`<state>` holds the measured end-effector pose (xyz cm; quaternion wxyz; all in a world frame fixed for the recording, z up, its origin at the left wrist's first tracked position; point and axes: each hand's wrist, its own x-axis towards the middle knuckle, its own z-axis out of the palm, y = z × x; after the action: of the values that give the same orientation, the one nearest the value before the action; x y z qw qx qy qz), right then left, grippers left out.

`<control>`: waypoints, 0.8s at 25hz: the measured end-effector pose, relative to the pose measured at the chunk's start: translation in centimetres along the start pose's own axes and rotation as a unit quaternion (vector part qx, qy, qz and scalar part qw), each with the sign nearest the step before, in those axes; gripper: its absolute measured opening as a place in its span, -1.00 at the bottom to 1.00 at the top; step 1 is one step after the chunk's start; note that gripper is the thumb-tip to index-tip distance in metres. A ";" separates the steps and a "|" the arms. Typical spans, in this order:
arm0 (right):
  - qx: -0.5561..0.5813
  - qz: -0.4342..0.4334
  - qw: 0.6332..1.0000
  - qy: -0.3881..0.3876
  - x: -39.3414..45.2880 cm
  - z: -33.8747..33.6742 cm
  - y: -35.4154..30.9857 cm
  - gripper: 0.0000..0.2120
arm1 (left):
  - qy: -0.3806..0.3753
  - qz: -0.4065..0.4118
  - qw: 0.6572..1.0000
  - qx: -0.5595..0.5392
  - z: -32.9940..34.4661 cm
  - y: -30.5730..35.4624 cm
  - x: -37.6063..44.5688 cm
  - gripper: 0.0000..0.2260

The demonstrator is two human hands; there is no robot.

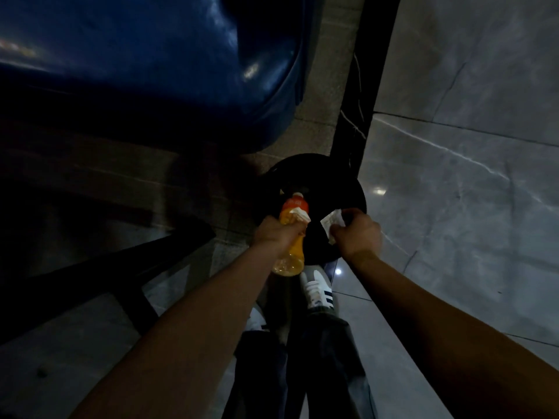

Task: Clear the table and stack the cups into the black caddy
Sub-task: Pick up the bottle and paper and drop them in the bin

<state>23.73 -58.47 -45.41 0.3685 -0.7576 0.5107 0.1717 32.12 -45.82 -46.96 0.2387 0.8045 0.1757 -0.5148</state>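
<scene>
My left hand (276, 235) grips an orange drink bottle (290, 255) around its middle, together with a crumpled white tissue (299, 213) near the bottle's orange cap. My right hand (358, 234) is closed on a white crumpled napkin (332, 223). Both hands hover just above a round black bin (338, 182) on the floor, its opening dark. No cups or caddy are in view.
A large blue barrel (151, 62) stands at the upper left, close to the bin. A dark table frame (90, 276) runs along the left. A black vertical post (372, 71) rises behind the bin. Grey glossy floor tiles (469, 176) spread right. My shoe (317, 290) is below the bin.
</scene>
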 end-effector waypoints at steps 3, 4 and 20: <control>-0.015 0.005 1.000 -0.006 0.7 0.7 -0.1 -0.67 | 0.006 0.009 1.000 0.012 0.5 0.5 1.1 -0.33; -0.017 0.005 1.000 -0.009 0.8 0.9 0.0 -0.67 | 0.009 0.010 1.000 0.019 0.6 0.5 1.3 -0.32; -0.108 -0.040 0.972 -0.207 -8.0 -7.6 -1.5 -0.72 | 0.002 0.101 0.992 0.078 -5.0 -2.2 -10.1 -0.70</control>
<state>20.90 -58.57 -34.67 0.3889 -0.7608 0.3708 0.3640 30.56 -41.60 -36.44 0.2255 0.8355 0.0535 -0.4983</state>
